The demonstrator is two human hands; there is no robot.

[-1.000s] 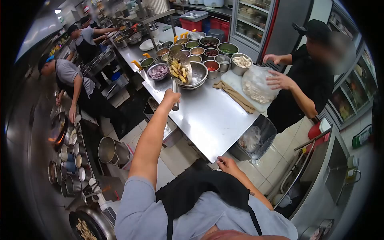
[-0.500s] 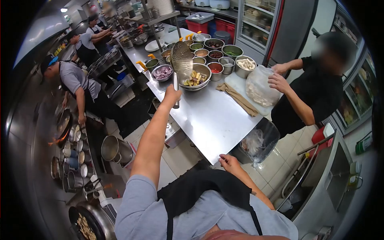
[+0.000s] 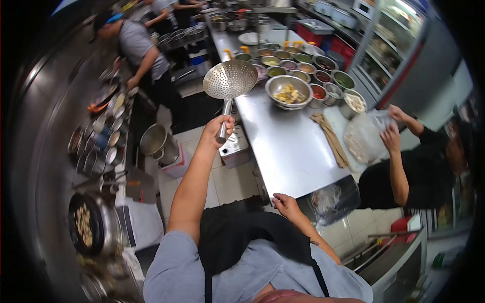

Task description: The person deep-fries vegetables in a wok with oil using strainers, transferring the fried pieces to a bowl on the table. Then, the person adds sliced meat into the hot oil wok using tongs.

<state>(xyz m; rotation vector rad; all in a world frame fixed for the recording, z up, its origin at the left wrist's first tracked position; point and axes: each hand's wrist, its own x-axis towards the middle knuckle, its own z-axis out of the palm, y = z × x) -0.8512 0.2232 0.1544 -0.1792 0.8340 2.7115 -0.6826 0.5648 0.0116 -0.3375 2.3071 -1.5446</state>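
Note:
My left hand (image 3: 219,131) is closed around the metal handle of a perforated strainer ladle (image 3: 231,78), held up left of the steel table, its round bowl facing me. Right of the ladle, a steel bowl (image 3: 289,93) on the table holds yellow and dark purple cut pieces. My right hand (image 3: 286,205) is low by the near corner of the steel table (image 3: 288,151), its fingers loosely bent and nothing visible in them.
Several steel pots of ingredients (image 3: 303,68) crowd the table's far end. At right, a person holds a plastic bag (image 3: 367,135) beside a tan cloth (image 3: 331,140). A bin (image 3: 348,204) stands below the table. Left are a wok with food (image 3: 86,227) and a large pot (image 3: 159,144).
The ladle has moved left, away from over the steel bowl, and its bowl has turned toward me. My view has swung left. My right hand stays by the table corner.

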